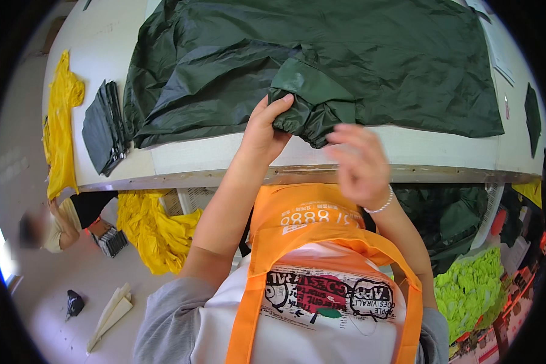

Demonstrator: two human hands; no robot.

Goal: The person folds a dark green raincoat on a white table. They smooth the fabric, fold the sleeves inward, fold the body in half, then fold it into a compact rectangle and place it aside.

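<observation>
A large dark green shiny jacket [346, 54] lies spread over a white table [443, 155]. One sleeve is folded toward the near edge, ending in a gathered elastic cuff [303, 115]. My left hand [264, 130] pinches that cuff between thumb and fingers. My right hand [361, 164] is blurred just below and right of the cuff, over the table's edge, fingers loosely apart and holding nothing. A white bead bracelet [381, 206] circles the right wrist. I wear an orange apron [309, 224].
A stack of dark grey folded pieces [105, 128] and yellow fabric [59, 121] sit on the table's left end. More yellow fabric [151, 227] hangs below the table. Neon green fabric [470, 285] piles at lower right. Another person [54, 227] crouches on the floor at left.
</observation>
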